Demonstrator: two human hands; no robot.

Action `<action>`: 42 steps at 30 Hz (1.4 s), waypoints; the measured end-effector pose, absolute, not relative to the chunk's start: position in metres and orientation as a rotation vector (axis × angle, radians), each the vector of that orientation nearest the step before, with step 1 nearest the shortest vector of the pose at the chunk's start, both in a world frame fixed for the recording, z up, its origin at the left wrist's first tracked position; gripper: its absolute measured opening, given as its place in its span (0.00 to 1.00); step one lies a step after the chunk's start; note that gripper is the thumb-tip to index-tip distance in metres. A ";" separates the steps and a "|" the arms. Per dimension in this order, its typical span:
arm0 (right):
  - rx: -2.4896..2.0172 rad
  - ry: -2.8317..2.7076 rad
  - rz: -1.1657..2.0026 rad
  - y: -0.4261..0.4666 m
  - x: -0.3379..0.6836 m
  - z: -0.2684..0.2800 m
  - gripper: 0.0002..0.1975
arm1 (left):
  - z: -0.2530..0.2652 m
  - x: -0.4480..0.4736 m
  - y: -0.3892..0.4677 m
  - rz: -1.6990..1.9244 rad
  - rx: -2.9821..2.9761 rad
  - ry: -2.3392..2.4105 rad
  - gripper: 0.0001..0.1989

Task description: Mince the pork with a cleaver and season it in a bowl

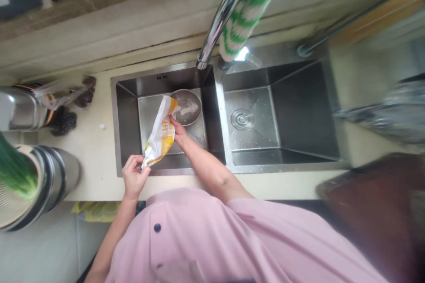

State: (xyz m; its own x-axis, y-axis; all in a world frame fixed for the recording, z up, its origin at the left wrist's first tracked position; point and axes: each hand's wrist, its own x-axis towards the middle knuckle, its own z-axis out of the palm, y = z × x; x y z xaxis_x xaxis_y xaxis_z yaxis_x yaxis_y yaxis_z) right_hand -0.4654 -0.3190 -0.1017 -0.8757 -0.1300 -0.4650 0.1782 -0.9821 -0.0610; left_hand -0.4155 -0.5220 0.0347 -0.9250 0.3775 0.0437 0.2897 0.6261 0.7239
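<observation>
A white and yellow printed bag [161, 135] is tilted over the left sink basin, its upper end at the rim of a round metal bowl [189, 117]. White powdery or pale matter [188, 108] lies in that bowl, which rests on the basin floor. My left hand [135, 172] pinches the lower end of the bag near the sink's front edge. Around the bag's upper part, my right hand [178, 131] is closed, beside the bowl. The fingers behind the bag are partly hidden.
A chrome faucet [221, 15] hangs over the double sink [219, 97], with a green-and-white striped cloth [241, 22] behind it. On the left stand metal containers [66, 168], one with a green vegetable [16, 170]. A dark brown board [372, 199] lies at the right.
</observation>
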 end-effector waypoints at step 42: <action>-0.249 1.774 -2.553 -0.490 -0.715 0.047 0.24 | -0.001 -0.276 -0.697 2.236 -0.887 2.563 0.19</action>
